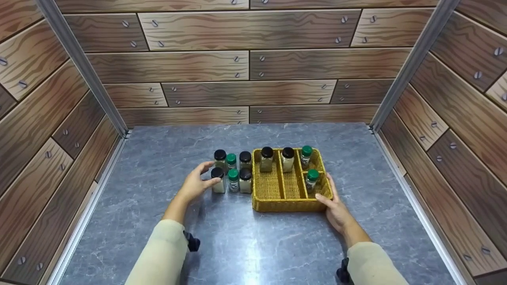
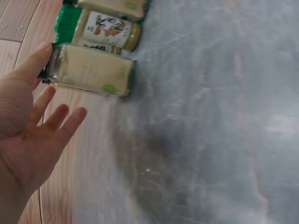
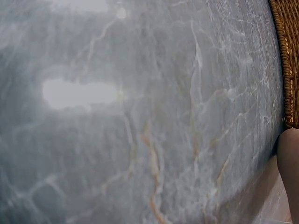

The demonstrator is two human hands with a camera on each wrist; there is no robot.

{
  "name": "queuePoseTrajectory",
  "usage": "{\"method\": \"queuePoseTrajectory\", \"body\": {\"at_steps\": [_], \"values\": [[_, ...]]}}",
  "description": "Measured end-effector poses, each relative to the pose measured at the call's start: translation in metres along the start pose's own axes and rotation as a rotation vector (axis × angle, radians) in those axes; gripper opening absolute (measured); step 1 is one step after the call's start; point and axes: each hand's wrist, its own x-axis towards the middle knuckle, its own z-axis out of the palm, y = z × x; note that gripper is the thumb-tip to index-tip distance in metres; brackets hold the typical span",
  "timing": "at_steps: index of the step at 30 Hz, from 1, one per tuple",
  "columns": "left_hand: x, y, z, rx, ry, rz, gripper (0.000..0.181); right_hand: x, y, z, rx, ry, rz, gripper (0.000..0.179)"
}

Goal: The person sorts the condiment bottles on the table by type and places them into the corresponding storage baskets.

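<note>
My left hand point(image 1: 195, 183) is at the left end of a group of spice jars, its thumb at the black cap of the front-left jar point(image 1: 218, 186). In the left wrist view that jar point(image 2: 93, 70) stands by the thumb, the other fingers loosely spread. Beside it are a green-capped jar point(image 1: 233, 184) and a black-capped jar point(image 1: 245, 185), with more behind. My right hand point(image 1: 336, 211) grips the right front corner of a woven basket point(image 1: 291, 206), thumb over the rim, fingers along its outer side. The right wrist view catches only the basket's edge point(image 3: 292, 60).
Inside the divided basket stand two black-capped jars, one tall jar point(image 1: 266, 161) and another point(image 1: 288, 161), and two green-capped ones, at the back point(image 1: 305, 159) and front point(image 1: 311, 184). Wood-patterned walls point(image 1: 249, 65) enclose the grey marbled tabletop point(image 1: 166, 146) at the back and sides.
</note>
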Motion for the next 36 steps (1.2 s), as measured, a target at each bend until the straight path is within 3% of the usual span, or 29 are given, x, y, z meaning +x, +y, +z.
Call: {"method": "queuePoseTrajectory", "body": {"at_steps": [6,13,22,31,36], "values": [[0.0064,0.0040,-0.0020,0.003,-0.087,0.000,0.066,-0.0002,0.0004,0.0001,0.002,0.005,0.011,0.096],[0.0094,0.0047,-0.0010,0.038,-0.075,-0.010,0.048,-0.0013,-0.0020,0.0008,-0.002,0.005,0.012,0.097],[0.0108,0.0022,-0.0016,0.023,-0.068,0.014,0.047,-0.0003,-0.0029,0.0032,0.004,0.008,0.010,0.096],[0.0105,0.0012,0.0012,-0.005,-0.054,-0.014,0.046,-0.0008,-0.0015,0.0027,0.001,0.003,0.008,0.095],[0.0100,0.0012,0.0055,0.036,-0.013,-0.010,0.046,-0.0005,-0.0023,0.0018,-0.008,0.008,0.012,0.095]]}}
